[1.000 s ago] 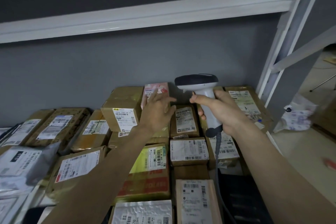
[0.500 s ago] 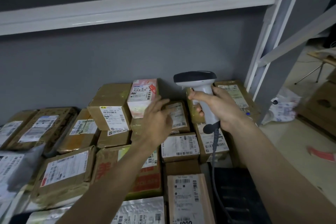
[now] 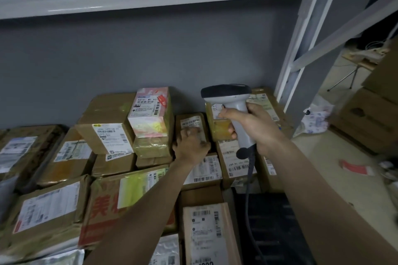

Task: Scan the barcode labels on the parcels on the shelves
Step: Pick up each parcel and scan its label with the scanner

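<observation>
Steadying a parcel for scanning

Left hand (image 3: 190,146) presses, fingers bent, on small brown parcel (image 3: 191,123), 11 o'clock of scanner (image 3: 232,109); right hand (image 3: 252,129) wraps its handle, head aimed forward at labels.

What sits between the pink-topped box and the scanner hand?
In the head view, one small brown parcel lies between the pink-topped box and the right hand gripping the scanner. The left hand rests on it.
</observation>
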